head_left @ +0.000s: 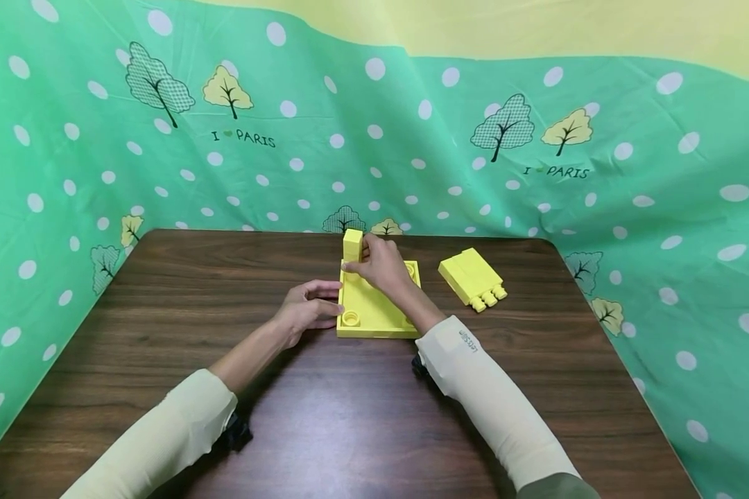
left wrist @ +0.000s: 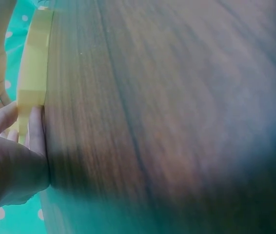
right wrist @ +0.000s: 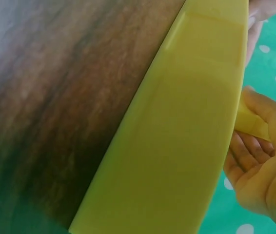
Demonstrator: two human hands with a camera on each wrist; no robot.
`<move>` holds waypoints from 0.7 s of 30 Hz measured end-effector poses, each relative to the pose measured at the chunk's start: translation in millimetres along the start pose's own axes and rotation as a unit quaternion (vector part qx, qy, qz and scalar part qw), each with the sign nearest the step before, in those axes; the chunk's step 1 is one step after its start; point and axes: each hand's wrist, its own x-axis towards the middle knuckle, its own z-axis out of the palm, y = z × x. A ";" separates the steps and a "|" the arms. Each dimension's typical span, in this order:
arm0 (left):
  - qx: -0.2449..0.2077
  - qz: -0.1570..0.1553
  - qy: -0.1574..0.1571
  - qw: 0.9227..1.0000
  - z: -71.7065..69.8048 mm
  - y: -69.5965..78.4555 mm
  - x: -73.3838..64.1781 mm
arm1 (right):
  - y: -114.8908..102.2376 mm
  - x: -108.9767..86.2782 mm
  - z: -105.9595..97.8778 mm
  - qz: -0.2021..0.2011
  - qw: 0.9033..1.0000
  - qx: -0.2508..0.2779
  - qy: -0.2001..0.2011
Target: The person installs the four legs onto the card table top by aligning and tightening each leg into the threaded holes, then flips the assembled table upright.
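Note:
A yellow rectangular plate point(head_left: 374, 301) with a raised rim lies on the table. Round sockets point(head_left: 350, 319) show at its corners. At its far left corner a yellow square post point(head_left: 352, 244) stands upright. My right hand point(head_left: 383, 267) pinches this post low down between thumb and fingers, and the post's lower end is hidden. My left hand point(head_left: 306, 308) touches the plate's left side, thumb and fingers stretched toward it. In the left wrist view its fingertips are right at the plate's edge point(left wrist: 33, 73).
To the right of the plate lies a flat group of yellow pieces point(head_left: 471, 276) with three knobbed ends facing the near side. The dark wooden table point(head_left: 237, 267) ends at a green dotted cloth point(head_left: 374, 152) behind and at both sides.

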 end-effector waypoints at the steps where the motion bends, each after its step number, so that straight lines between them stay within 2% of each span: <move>1: 0.001 0.000 0.000 1.000 0.0 -0.1 -0.1 | -0.2 -0.2 0.0 0.003 1.000 -0.005 -0.001; 5: 0.003 0.001 -0.001 1.000 -0.1 -0.3 -0.3 | -0.7 -0.7 0.3 0.009 1.000 -0.020 -0.002; 12: 0.002 0.009 -0.006 1.000 1.0 -2.6 0.4 | -0.3 -2.4 -2.3 0.007 1.000 -0.014 -0.015; 21: 0.002 0.021 -0.009 1.000 0.2 -6.6 0.0 | 7.5 -13.2 -11.8 -0.002 0.997 0.054 -0.058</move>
